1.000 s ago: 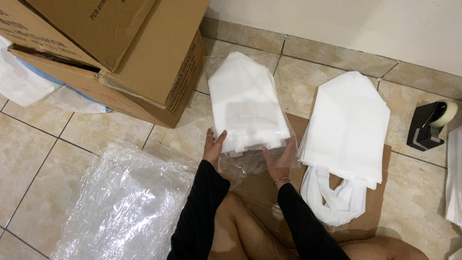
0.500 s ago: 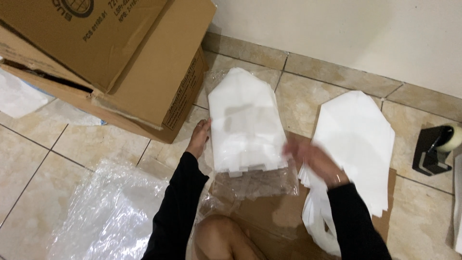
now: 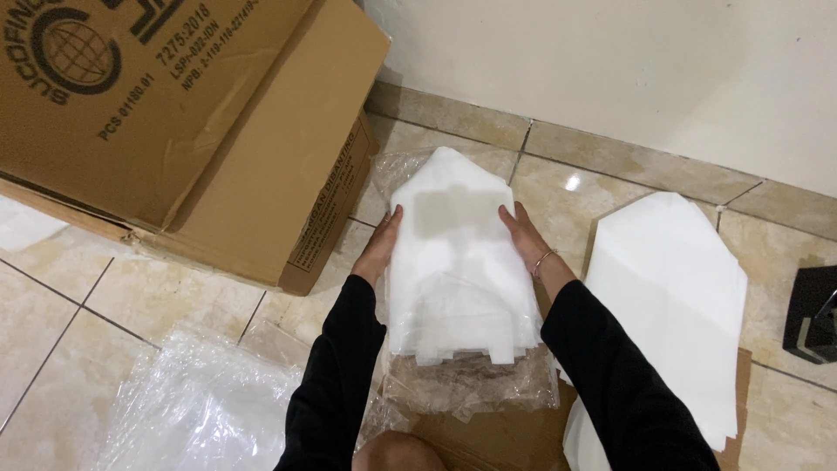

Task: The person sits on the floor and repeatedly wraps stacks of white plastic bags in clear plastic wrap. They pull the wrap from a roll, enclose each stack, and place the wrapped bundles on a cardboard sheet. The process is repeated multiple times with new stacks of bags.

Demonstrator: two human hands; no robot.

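While the right hand [image 3: 526, 234] was off to the side over the second pile half a second back, it now sits on the right edge of the white stack [image 3: 458, 262], so both hands flank it again. Left hand [image 3: 381, 244] presses the left edge, further up the stack than a second ago, when both hands were at its near end. Fingers of each hand lie flat and extended along the sides, grasping the stack between them, not clenched. Thin bracelet on the right wrist, black sleeves on both arms.

Stack position: on the tiled floor [image 3: 122, 305], inside a clear plastic bag [image 3: 475, 392] whose crumpled open end shows below the near edge; pointed end of the stack aims at the wall. Stack lies just beside the big cardboard box [image 3: 218, 122] on the left, about the same spot as before.

Second pile of white sheets [image 3: 667, 305] lies to the right on flat brown cardboard [image 3: 488, 440], untouched now, near but apart from the held stack. Loose clear plastic wrap [image 3: 200, 406] lies bottom left on the floor. Dark tape dispenser [image 3: 813, 314] at the right edge, mostly cut off. Camera view has shifted closer and left versus earlier frames.
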